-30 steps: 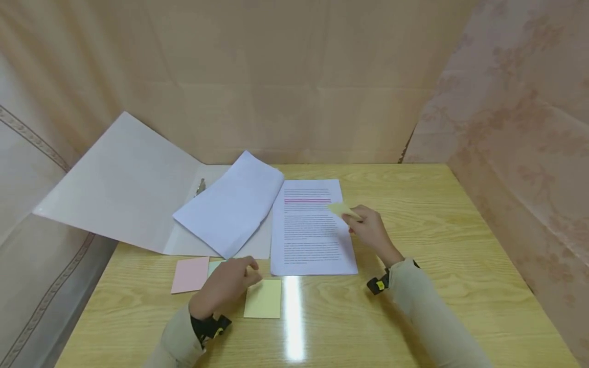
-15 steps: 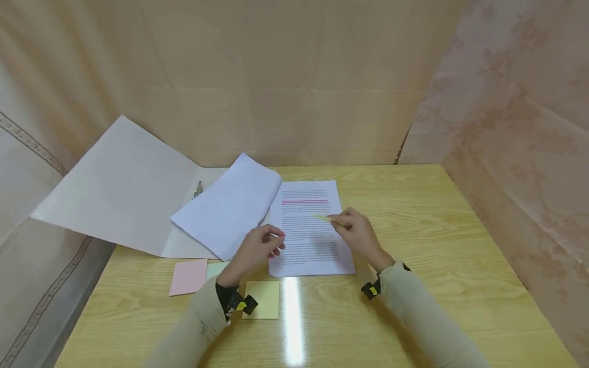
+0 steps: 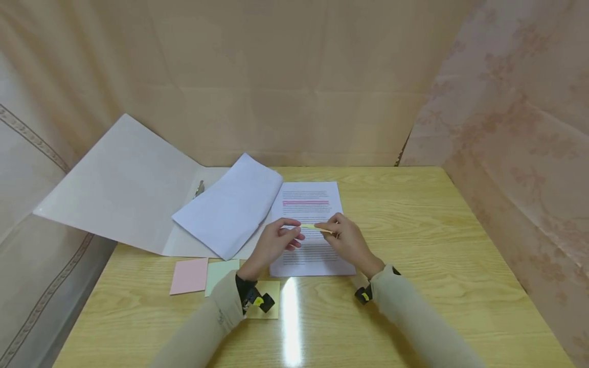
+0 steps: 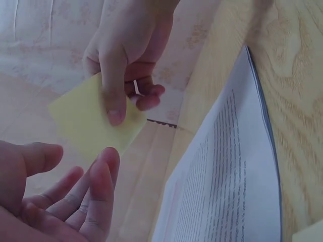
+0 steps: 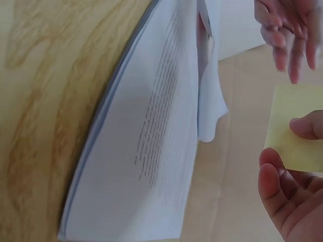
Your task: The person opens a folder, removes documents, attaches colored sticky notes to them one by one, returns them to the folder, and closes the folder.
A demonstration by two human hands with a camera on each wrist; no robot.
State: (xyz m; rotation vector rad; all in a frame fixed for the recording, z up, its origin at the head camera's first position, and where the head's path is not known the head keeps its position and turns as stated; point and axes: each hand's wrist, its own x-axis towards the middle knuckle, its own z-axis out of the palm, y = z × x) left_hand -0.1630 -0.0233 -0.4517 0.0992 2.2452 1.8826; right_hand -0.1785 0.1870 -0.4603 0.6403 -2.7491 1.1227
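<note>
Between thumb and fingers, my right hand point(image 3: 352, 245) pinches a yellow sticky note point(image 4: 81, 123) above the printed pages point(image 3: 306, 260). My left hand point(image 3: 271, 245) is beside the note's free edge, its fingers loosely bent and its thumb apart from them. In the left wrist view a left fingertip overlaps the note's lower edge; the right wrist view shows those fingers just off it. A pink highlighted line crosses the upper part of the top page. Below the left wrist lies a yellow sticky-note pad point(image 3: 274, 287), partly covered by the wrist camera.
An open white binder point(image 3: 124, 189) lies at the left, its cover raised. Bent-over paper sheets point(image 3: 230, 204) lie on it beside a metal clip point(image 3: 199, 188). In front are a pink pad point(image 3: 189, 276) and a green pad point(image 3: 221, 272). Curtains hang around the wooden table point(image 3: 405, 204).
My left hand has moved up and right from near the yellow pad to the note. The right hand has brought the note left and lower over the page, turning it edge-on to the head view.
</note>
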